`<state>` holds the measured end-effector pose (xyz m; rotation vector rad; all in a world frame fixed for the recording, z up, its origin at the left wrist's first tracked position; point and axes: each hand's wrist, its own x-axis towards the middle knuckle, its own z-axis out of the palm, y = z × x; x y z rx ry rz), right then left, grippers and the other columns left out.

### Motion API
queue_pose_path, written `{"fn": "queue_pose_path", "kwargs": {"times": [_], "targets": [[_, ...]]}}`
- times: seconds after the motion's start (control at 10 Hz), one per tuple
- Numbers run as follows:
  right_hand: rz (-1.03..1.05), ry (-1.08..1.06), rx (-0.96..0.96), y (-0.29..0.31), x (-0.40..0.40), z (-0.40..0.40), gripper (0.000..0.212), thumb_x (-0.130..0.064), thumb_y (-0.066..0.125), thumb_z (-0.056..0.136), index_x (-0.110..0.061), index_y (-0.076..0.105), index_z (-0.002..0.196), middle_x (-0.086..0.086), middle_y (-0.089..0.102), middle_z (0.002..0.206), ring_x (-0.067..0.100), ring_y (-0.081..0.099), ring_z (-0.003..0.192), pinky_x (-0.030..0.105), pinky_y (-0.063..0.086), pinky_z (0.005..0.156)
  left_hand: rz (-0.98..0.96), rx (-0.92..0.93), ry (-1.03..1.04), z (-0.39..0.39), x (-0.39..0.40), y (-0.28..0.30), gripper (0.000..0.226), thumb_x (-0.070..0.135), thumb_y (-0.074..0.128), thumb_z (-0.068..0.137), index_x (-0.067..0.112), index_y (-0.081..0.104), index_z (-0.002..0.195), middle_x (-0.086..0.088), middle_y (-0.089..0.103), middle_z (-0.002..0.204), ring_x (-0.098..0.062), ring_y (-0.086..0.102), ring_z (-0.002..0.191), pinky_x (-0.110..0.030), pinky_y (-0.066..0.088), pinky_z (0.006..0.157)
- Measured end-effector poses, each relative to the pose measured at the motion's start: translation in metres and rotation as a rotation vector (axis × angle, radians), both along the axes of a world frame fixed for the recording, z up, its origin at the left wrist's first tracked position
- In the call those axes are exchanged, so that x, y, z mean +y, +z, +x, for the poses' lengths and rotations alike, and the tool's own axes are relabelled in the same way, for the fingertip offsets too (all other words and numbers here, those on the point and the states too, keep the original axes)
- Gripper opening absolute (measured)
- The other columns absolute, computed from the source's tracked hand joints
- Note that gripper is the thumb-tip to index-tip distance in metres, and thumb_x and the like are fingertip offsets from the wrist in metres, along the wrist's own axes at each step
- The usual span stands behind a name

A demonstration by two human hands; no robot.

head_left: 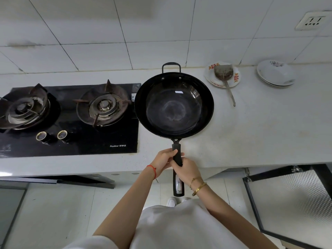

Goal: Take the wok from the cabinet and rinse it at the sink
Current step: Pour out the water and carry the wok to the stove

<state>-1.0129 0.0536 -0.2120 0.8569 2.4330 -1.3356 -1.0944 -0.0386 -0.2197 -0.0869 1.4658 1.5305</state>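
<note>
Black wok (173, 105) over the counter (260, 133), right of the stove (71, 119); handle gripped by left hand (164, 158) and right hand (187, 170).

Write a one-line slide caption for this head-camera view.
Both hands, left and right, grip a black wok over the countertop.

White square wall tiles (147, 29) with dark grout rise behind a pale speckled countertop (260, 126). A wall socket (311, 21) sits at the upper right. A black glass gas hob (71, 119) with two burners is set into the counter at left. Below, an open cabinet door (291, 203) with textured panel hangs over light floor tiles (53, 212).
</note>
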Motion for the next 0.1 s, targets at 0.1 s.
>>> {"fn": "queue_pose_path", "kwargs": {"times": [0.1], "targets": [[-0.026,-0.005,-0.025,0.0006,0.0097,0.0016,0.042,-0.06,0.054,0.086,-0.022,0.051,0.07,-0.009,0.055,0.061,0.01,0.054,0.057,0.025,0.039,0.052,-0.089,0.083,-0.031,0.0045,-0.0051,-0.001,0.038,0.033,0.053,0.098,0.005,0.063,0.122,-0.012,0.071,0.116,-0.023,0.066,0.111,-0.019,0.055,0.08]]}}
